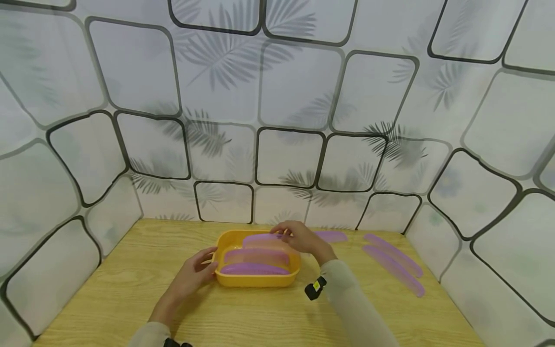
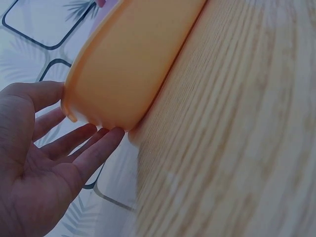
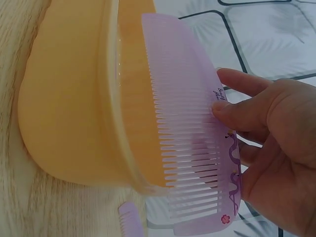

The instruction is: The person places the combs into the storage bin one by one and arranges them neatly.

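My right hand (image 1: 297,237) pinches a translucent purple comb (image 3: 182,98) by its printed spine, thumb on one face. In the right wrist view the comb stands tilted over the tray's opening, teeth towards the tray. A yellow plastic tray (image 1: 253,281) sits on the table. Inside it lie a pale purple comb (image 1: 256,257) and, nearer the front wall, a deeper purple comb (image 1: 256,270). My left hand (image 1: 194,272) holds the tray's left end. In the left wrist view its thumb meets the rim and its fingertips (image 2: 114,136) touch the outer wall.
Two purple combs (image 1: 393,270) (image 1: 395,253) lie slantwise on the wooden table (image 1: 260,318) at the right. Another comb (image 1: 333,236) lies behind my right wrist by the back edge. Patterned wall covering (image 1: 286,159) closes in the back and both sides.
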`<state>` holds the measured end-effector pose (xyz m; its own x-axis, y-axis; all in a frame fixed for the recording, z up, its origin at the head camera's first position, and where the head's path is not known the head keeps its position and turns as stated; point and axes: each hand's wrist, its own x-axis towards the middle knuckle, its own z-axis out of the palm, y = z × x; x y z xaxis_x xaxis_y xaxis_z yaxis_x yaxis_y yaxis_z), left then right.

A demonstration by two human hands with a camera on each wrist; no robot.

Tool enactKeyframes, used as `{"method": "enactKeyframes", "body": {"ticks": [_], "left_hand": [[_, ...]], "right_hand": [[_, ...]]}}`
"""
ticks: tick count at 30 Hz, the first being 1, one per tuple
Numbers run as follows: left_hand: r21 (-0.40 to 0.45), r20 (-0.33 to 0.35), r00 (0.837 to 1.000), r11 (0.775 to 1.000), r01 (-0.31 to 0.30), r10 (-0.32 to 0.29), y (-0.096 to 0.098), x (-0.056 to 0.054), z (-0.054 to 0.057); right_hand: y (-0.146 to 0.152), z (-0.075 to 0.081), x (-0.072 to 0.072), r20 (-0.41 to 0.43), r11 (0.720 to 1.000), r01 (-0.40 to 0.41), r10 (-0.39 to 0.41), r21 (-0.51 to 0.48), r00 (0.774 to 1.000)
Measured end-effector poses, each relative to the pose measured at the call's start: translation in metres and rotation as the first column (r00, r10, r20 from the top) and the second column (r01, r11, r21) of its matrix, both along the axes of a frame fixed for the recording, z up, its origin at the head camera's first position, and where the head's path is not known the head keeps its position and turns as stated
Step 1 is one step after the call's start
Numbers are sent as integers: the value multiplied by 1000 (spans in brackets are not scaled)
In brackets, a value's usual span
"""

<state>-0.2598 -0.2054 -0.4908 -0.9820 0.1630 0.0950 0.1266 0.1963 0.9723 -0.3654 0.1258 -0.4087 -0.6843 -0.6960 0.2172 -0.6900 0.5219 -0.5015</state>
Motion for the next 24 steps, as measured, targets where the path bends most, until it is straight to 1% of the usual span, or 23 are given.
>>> {"method": "enactKeyframes", "body": {"ticks": [6,10,14,19,21,24], "left_hand": [[-5,-2,1000,1000,-4,4,0,0,0],[5,-8,1000,1000,4,-3,0,-1,-1],[16,-14,1000,1000,13,-13,-1,-2,-1],[11,-11,1000,1000,11,-11,-1,-1,0],[9,-9,1000,1000,9,-9,0,0,0],[6,-7,1000,1000,5,-5,0,1,1]], "right_hand": [[-8,2,1,18,1000,13,-13,14,1000],[-12,4,2,16,1000,4,-4,7,1000],[-16,3,1,16,1000,-4,4,16,1000],[-22,1,-3,17,999,-7,6,37,1000],[-24,0,-5,26,999,-2,1,48,1000],[-27,0,-5,64,998,9,-13,57,998]]}}
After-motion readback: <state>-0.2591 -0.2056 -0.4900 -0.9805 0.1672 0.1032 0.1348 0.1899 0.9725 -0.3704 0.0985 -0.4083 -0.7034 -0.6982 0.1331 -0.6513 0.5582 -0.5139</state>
